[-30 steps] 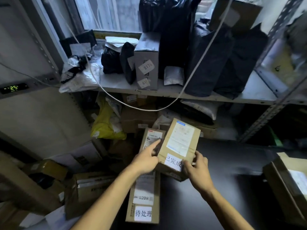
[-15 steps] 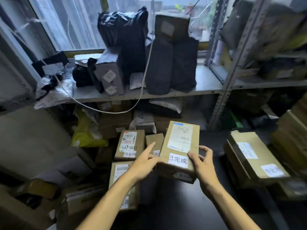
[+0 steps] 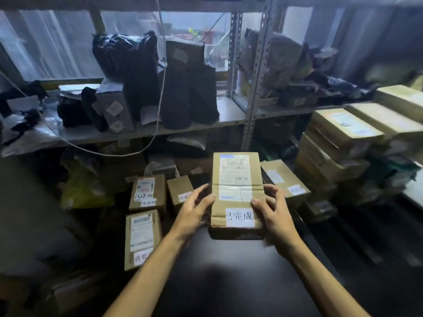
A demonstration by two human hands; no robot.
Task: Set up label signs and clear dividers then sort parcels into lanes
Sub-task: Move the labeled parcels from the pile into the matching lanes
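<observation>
Here the right grip [image 3: 272, 211] is closed on the parcel [image 3: 237, 179]: its thumb lies on the top face at the right edge and its curled fingers [image 3: 273, 189] wrap that edge. The left grip [image 3: 194, 211] is open, with fingers nearly straight along the parcel's left side and the thumb tip touching the top edge. The parcel sits between the two, long axis pointing away from the person, with its white sign label [image 3: 240, 217] face up at the near end. Whether its underside rests on the dark bench [image 3: 229, 282] I cannot tell. Open bench surface stretches from the parcel's near end toward the person. On the left, a small box [image 3: 179, 189] lies just beyond the left fingers, with a labelled box [image 3: 147, 193] beside it. On the right, a flat box [image 3: 283, 177] lies just behind the right fingers, and a stack of cartons [image 3: 332, 154] rises further right
</observation>
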